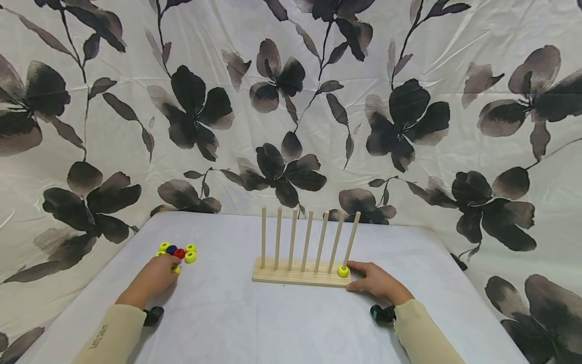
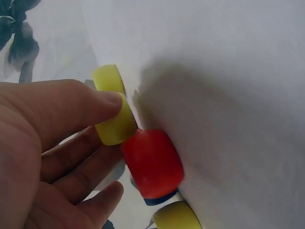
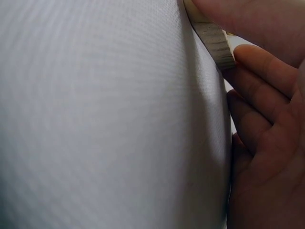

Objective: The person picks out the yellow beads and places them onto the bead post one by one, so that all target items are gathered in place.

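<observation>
On the left of the table, my left hand (image 1: 153, 278) pinches a yellow bead (image 2: 116, 128) between thumb and fingers. Right beside that bead are a red bead (image 2: 153, 163), a dark blue bead (image 1: 171, 249) and several more yellow beads (image 1: 190, 257). A wooden peg stand (image 1: 295, 277) with a row of several upright rods is right of centre. My right hand (image 1: 379, 281) grips the right end of its base, thumb at the front and fingers behind. One yellow bead (image 1: 343, 272) sits at the bottom of the rightmost rod.
A white cloth covers the table (image 1: 218, 313), and the stand and beads are well apart on it. Behind the table's far edge hangs a flower-patterned curtain (image 1: 336, 151). Each wrist wears a small black camera (image 1: 382, 314).
</observation>
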`<state>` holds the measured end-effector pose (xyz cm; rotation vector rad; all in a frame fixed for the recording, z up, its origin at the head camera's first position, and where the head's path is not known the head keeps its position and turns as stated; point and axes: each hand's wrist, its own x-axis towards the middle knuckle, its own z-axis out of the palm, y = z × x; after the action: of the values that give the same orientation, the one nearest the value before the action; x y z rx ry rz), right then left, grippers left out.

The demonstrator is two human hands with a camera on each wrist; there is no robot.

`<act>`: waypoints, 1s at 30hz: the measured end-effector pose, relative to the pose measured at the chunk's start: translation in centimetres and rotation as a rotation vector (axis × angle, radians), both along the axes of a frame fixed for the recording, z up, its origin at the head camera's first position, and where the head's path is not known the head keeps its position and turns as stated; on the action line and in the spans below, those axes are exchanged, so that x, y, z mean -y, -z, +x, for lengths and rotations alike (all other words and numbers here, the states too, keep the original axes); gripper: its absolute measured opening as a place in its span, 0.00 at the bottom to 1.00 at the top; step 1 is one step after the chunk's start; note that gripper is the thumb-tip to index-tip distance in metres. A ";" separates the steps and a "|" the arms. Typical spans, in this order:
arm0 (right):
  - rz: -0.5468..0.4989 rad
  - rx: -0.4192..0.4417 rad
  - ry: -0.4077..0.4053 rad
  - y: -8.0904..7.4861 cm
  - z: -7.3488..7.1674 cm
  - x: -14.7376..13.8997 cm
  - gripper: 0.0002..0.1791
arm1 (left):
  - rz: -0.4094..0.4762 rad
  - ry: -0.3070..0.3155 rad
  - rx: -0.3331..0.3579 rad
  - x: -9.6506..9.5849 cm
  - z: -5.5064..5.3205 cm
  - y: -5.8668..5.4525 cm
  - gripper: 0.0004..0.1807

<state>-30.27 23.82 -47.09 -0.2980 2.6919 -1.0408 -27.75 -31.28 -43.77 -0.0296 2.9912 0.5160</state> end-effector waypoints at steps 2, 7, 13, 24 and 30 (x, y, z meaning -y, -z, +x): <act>-0.001 0.001 0.002 -0.1 0.1 0.0 0.44 | -0.003 0.027 -0.033 -0.1 0.0 0.0 0.18; -0.006 0.007 0.007 -0.2 0.1 0.0 0.44 | 0.008 0.054 -0.079 -0.8 -0.1 -0.5 0.18; -0.008 0.000 0.010 -0.1 0.0 -0.1 0.44 | 0.050 0.033 -0.089 -2.0 -0.1 -1.4 0.21; -0.011 0.000 0.008 0.2 -0.1 -0.2 0.44 | 0.142 0.102 -0.182 -3.9 0.6 -3.0 0.22; -0.013 0.001 0.009 0.2 0.0 -0.1 0.44 | 0.167 0.128 -0.215 -5.1 0.9 -4.1 0.22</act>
<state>-30.32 23.96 -47.31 -0.2882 2.6883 -1.0615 -26.88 -26.22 -39.71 0.2440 3.1147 0.7979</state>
